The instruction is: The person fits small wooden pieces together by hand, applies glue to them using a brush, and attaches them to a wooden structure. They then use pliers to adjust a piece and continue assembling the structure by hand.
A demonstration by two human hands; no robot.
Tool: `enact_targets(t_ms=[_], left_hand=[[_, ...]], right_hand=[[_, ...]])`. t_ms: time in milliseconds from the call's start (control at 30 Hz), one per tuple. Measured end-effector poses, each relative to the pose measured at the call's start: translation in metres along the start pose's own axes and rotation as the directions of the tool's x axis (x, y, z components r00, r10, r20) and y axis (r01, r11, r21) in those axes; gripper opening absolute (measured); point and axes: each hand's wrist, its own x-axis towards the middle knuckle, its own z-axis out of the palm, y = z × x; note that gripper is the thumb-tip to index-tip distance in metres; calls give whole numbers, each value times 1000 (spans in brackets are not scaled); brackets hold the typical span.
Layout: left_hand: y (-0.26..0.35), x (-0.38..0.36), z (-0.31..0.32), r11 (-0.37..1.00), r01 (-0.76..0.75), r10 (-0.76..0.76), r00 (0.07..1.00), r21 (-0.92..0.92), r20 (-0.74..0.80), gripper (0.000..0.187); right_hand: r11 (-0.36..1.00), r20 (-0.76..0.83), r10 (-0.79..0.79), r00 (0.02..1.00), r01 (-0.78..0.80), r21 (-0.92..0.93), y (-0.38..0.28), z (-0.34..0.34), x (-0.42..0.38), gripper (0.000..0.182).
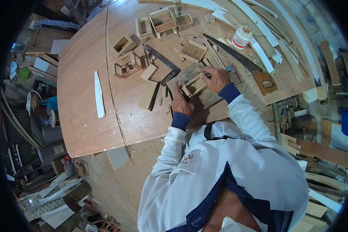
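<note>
A small wooden frame (194, 86) lies near the table's front edge, between my two hands. My left hand (181, 101) is at its left end, with fingers raised and apart from the thumb, touching its side. My right hand (216, 78) is at its far right end, fingers bent and pinched together; what they hold, if anything, is too small to make out. Just left of the frame are a dark metal square (162, 63) and a wooden block (148, 94). Behind my right hand lies a handsaw (236, 55) with a wooden handle.
Small wooden boxes (161, 20) stand at the back of the table (81, 96). A white glue jar (242, 37) with a stick in it is at the back right, beside long wood strips (259, 29). One white strip (99, 94) lies on the left.
</note>
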Motion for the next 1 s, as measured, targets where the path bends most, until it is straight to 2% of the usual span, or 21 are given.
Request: enact_targets(t_ms=[33,167,233,333,433,467,533,633,767,833,933,1000], left_hand=[[1,1,-2,998,45,-43,998,-32,55,89],[-3,3,-2,1000,9,-8,999,-27,36,90],[-4,3,-3,996,-87,87,996,-13,-11,93],[-8,2,-4,991,-115,115,993,-72,-1,96],[-10,2,-2,990,-128,127,992,-65,-16,98],[-10,1,-1,990,-127,127,992,-66,-15,98],[-5,0,-6,991,-3,10,999,-134,53,95],[-1,0,-9,995,23,-16,997,-95,70,96],[-3,-1,-8,995,-8,15,998,-104,64,96],[-5,0,-6,994,-103,103,995,-35,6,98],[-4,0,-7,998,-21,24,998,-65,56,98],[-3,0,-8,997,-27,31,998,-71,56,99]], right_hand=[[998,-43,7,999,-4,67,-2,3,0,24],[999,-12,26,1000,-25,40,-17,13,-6,27],[999,-50,-40,998,39,-27,-23,19,-9,28],[997,-53,-67,996,64,-47,-28,25,-12,26],[992,10,7,1000,-6,-123,-33,27,-14,24],[992,11,8,1000,-7,-124,-34,27,-13,24],[995,-1,3,1000,-3,-103,-37,30,-15,21],[998,-16,-41,999,40,-58,-36,34,-15,20],[994,-8,-32,999,31,-109,-36,34,-16,20],[994,-19,-40,999,38,-100,-36,34,-17,19],[995,23,-21,1000,23,-98,-35,34,-17,17],[994,22,-40,999,42,-105,-37,33,-18,17]])
